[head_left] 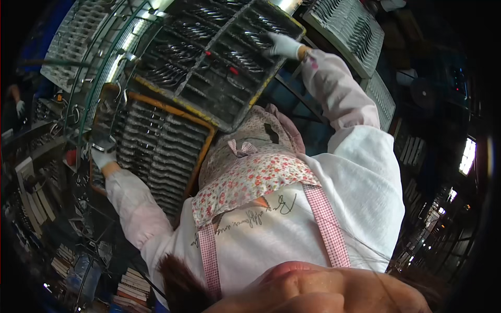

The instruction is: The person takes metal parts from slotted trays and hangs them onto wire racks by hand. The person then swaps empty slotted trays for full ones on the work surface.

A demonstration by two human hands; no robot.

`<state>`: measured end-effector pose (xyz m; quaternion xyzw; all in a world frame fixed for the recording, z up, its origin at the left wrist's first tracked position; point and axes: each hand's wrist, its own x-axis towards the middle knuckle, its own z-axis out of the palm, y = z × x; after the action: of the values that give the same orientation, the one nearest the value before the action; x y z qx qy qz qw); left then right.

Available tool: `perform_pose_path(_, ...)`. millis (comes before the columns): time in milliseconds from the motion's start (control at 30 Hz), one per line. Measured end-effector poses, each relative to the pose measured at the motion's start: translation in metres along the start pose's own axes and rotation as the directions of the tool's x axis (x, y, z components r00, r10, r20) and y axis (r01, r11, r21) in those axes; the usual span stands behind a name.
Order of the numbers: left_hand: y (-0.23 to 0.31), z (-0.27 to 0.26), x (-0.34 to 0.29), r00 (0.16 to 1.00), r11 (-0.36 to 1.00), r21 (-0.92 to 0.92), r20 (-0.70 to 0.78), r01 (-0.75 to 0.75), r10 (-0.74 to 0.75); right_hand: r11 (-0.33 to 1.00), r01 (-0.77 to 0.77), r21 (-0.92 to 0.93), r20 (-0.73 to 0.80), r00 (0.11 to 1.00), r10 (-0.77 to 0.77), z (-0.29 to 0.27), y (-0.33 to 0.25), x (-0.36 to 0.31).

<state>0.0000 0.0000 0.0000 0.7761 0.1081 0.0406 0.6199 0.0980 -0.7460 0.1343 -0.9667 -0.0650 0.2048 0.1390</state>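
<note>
My right hand (285, 47), in a white glove, reaches over the far right part of a large dark tray (224, 122) with a worn yellow rim. Its fingers are apart, touching or just above the shiny slim metal pieces (253, 61) lying there in rows. Far to the left, my white-gloved left hand (103, 157) is closed at a shiny metal piece (106, 143), beside the edge of an orange-rimmed rack (207, 136). The exact kind of that piece is unclear, and its fingers are partly hidden.
Green curved wires and rails (93, 99) stand left of the dark tray. A pale slotted rack (347, 31) with rows of metal pieces is at the upper right, another pale rack (73, 44) at the upper left. Two small red objects (233, 70) lie in the dark tray.
</note>
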Motion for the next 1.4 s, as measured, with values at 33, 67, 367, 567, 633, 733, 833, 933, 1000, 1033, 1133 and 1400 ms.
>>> perform_pose_path(33,0.007,-0.001,-0.008,1.0,1.0,0.024,-0.025,0.014,-0.013,0.985,-0.017,0.169,0.04,0.999,0.011,0.002,0.019,0.025)
perform_pose_path(67,0.007,0.006,-0.035,0.99,0.988,-0.061,0.006,0.139,-0.138,0.93,-0.085,0.359,0.173,0.985,0.024,-0.006,0.021,0.043)
perform_pose_path(367,0.14,0.391,-0.09,0.765,0.572,-0.523,0.542,0.632,-0.348,0.963,0.27,0.001,0.469,0.851,-0.239,0.006,0.154,0.212)
perform_pose_path(567,0.215,0.55,-0.044,0.59,0.517,-0.395,0.752,0.759,-0.292,0.922,0.387,0.023,0.603,0.73,-0.322,0.004,0.178,0.191)
perform_pose_path(633,0.205,0.586,-0.039,0.519,0.496,-0.316,0.779,0.809,-0.351,0.902,0.433,-0.007,0.651,0.687,-0.324,0.002,0.175,0.186)
perform_pose_path(733,0.18,0.643,-0.039,0.386,0.217,-0.328,0.859,0.919,-0.336,0.891,0.453,0.007,0.673,0.657,-0.339,0.012,0.181,0.187)
perform_pose_path(833,0.175,0.693,-0.044,0.304,-0.043,-0.366,0.827,0.93,-0.473,0.926,0.376,-0.022,0.685,0.681,-0.26,0.012,0.181,0.185)
perform_pose_path(933,0.177,0.724,-0.044,0.327,-0.153,-0.451,0.806,0.879,-0.494,0.956,0.233,0.177,0.632,0.718,-0.292,0.004,0.186,0.188)
perform_pose_path(1000,0.197,0.737,-0.037,0.334,-0.084,-0.474,0.725,0.876,-0.603,0.939,0.182,0.292,0.606,0.724,-0.329,-0.009,0.189,0.183)
perform_pose_path(1033,0.206,0.741,-0.036,0.342,-0.011,-0.487,0.63,0.873,-0.697,0.906,0.133,0.401,0.575,0.734,-0.362,-0.016,0.19,0.182)
perform_pose_path(1133,0.24,0.743,-0.036,0.411,0.176,-0.478,0.448,0.861,-0.794,0.908,0.126,0.4,0.553,0.757,-0.349,-0.04,0.185,0.18)
perform_pose_path(1400,0.246,0.734,-0.001,0.767,0.284,-0.714,0.613,0.64,-0.187,0.932,0.142,0.334,0.402,0.873,-0.277,-0.109,0.145,0.132)
